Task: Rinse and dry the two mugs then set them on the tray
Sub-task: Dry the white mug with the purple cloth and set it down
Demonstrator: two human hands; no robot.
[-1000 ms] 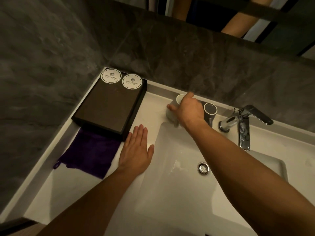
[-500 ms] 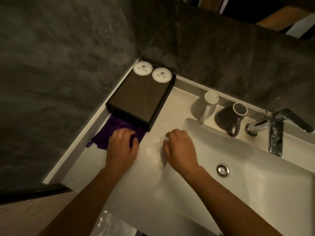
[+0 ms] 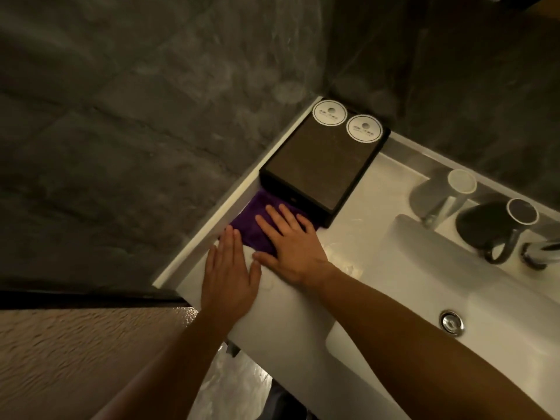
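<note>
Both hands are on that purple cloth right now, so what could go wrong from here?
The cloth is partly tucked under the dark tray, so pulling it may drag the tray and shift the two round coasters on it. The white mug and black mug stand right at the sink's edge; a careless reach might tip one in.

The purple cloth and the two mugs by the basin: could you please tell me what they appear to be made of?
The purple cloth looks like plush microfibre or terry: matte, with a fuzzy nap, lying limp and creased. The white mug and the dark mug look like glazed ceramic: smooth, thick rims with a soft sheen, though matte-coated stoneware is possible.
</note>
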